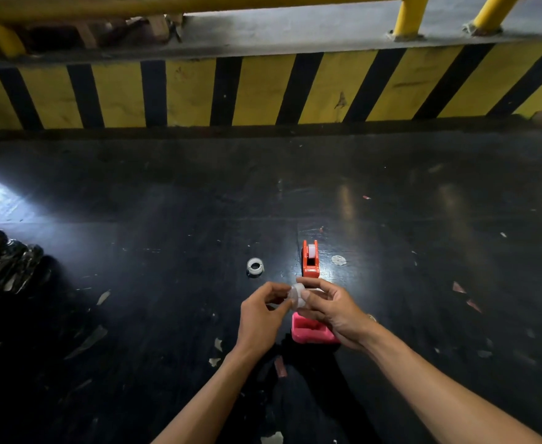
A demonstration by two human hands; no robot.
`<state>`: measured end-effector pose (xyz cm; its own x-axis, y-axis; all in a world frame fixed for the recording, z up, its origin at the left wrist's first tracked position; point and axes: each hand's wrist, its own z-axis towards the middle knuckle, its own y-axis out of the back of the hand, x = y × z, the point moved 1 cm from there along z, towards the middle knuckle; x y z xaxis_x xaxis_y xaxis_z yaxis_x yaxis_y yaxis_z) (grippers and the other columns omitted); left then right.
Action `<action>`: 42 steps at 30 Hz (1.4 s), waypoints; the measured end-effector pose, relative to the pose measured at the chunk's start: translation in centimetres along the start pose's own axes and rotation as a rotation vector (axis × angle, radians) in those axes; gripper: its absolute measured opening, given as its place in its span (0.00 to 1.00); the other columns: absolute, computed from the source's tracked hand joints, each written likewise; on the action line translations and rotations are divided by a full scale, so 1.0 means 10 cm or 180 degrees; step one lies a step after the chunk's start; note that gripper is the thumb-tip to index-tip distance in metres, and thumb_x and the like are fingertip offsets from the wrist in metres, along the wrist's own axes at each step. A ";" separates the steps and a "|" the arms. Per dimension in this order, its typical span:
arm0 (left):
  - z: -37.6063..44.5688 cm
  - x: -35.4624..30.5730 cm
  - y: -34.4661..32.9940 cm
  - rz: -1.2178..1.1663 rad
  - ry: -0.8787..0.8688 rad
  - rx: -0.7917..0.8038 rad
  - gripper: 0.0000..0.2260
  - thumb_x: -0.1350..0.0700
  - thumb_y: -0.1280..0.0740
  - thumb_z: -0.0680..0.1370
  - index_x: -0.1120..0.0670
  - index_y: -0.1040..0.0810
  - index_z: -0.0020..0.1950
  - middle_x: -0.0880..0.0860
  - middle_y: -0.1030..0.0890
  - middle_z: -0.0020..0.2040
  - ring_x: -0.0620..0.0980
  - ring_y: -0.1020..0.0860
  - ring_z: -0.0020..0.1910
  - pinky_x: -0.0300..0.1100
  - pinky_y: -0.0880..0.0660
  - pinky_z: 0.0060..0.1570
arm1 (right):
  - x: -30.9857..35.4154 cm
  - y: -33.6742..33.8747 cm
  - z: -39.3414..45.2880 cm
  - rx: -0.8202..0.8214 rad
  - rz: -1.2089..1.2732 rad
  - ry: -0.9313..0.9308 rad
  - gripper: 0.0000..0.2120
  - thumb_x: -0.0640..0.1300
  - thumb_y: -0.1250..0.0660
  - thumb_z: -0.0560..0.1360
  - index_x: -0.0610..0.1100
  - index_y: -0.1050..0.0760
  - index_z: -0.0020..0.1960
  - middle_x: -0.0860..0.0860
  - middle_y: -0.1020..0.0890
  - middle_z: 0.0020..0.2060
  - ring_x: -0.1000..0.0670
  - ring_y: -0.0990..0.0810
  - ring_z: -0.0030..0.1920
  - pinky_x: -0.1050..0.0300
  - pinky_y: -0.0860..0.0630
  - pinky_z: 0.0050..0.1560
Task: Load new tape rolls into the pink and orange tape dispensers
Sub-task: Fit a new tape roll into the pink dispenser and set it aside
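A clear tape roll [296, 294] is pinched between both my hands above the dark surface. My left hand [261, 318] grips its left side and my right hand [330, 307] holds its right side. Just below my right hand sits the pink dispenser [308, 331], its hollow facing up, partly hidden by my fingers. The orange dispenser [310, 259] stands upright farther away with a white roll in it. A second clear tape roll [255, 266] lies on the surface to the left of the orange dispenser.
The dark glossy surface [167, 251] is littered with paper and tape scraps. A small white disc [338, 260] lies right of the orange dispenser. Crumpled black plastic [4, 261] sits at the left edge. A yellow-black striped barrier [263, 91] runs along the far side.
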<state>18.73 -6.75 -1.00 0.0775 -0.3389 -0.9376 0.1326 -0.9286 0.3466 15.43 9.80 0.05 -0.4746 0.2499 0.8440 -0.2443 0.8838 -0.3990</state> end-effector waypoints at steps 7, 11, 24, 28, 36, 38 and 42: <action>-0.13 0.08 0.00 -0.0036 0.0008 0.0232 0.07 0.60 0.27 0.77 0.48 0.16 0.48 0.41 0.14 0.45 0.39 0.16 0.48 0.39 0.20 0.53 | -0.12 0.08 -0.15 0.0126 0.0238 -0.0276 0.12 0.36 0.34 0.76 0.33 0.24 0.58 0.34 0.18 0.52 0.42 0.17 0.48 0.55 0.17 0.49; -0.12 0.12 0.02 -0.0030 0.0019 0.0288 0.05 0.55 0.24 0.74 0.48 0.18 0.46 0.47 0.16 0.47 0.44 0.18 0.49 0.46 0.20 0.54 | -0.11 0.11 -0.17 0.0272 0.0208 -0.0344 0.14 0.36 0.34 0.76 0.32 0.24 0.60 0.34 0.18 0.55 0.41 0.17 0.51 0.52 0.20 0.55; -0.05 0.06 0.11 -0.0577 0.0281 0.1040 0.10 0.57 0.22 0.73 0.55 0.18 0.51 0.53 0.13 0.47 0.46 0.16 0.46 0.39 0.23 0.51 | -0.01 0.17 -0.22 0.0083 -0.0333 -0.0154 0.10 0.40 0.30 0.73 0.37 0.23 0.53 0.38 0.17 0.46 0.44 0.15 0.42 0.55 0.17 0.41; -0.02 0.06 0.08 -0.0394 0.0227 0.1067 0.10 0.55 0.22 0.72 0.54 0.18 0.51 0.53 0.13 0.47 0.51 0.15 0.49 0.47 0.21 0.55 | 0.04 0.18 -0.24 -0.0032 -0.1361 0.0361 0.15 0.40 0.28 0.73 0.42 0.23 0.59 0.42 0.18 0.53 0.46 0.17 0.51 0.51 0.19 0.54; 0.09 0.16 -0.04 -0.0292 0.0156 0.1253 0.12 0.50 0.20 0.70 0.48 0.18 0.49 0.51 0.13 0.47 0.50 0.15 0.48 0.49 0.19 0.56 | 0.01 0.23 -0.22 -0.0104 -0.3090 0.1025 0.10 0.43 0.26 0.71 0.51 0.22 0.51 0.56 0.17 0.41 0.60 0.21 0.41 0.66 0.25 0.42; 0.12 0.20 -0.07 -0.0233 0.0139 0.1205 0.14 0.47 0.20 0.69 0.45 0.19 0.51 0.49 0.13 0.48 0.49 0.15 0.50 0.45 0.20 0.56 | 0.00 0.28 -0.18 -0.0194 -0.3232 0.1117 0.10 0.43 0.27 0.71 0.52 0.22 0.50 0.57 0.17 0.40 0.59 0.20 0.41 0.64 0.23 0.43; 0.17 0.31 -0.13 0.0759 -0.0092 0.1101 0.22 0.49 0.21 0.70 0.43 0.23 0.61 0.45 0.22 0.57 0.43 0.22 0.54 0.29 0.28 0.51 | -0.07 0.41 -0.09 -0.0332 -0.3768 0.1140 0.11 0.42 0.27 0.71 0.50 0.23 0.51 0.55 0.17 0.43 0.56 0.20 0.44 0.60 0.22 0.45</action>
<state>17.09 -6.89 -4.43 0.0373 -0.5499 -0.8344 -0.2255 -0.8181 0.5290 15.47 13.61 -1.84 0.2537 -0.6433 0.7223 -0.2887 0.6624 0.6913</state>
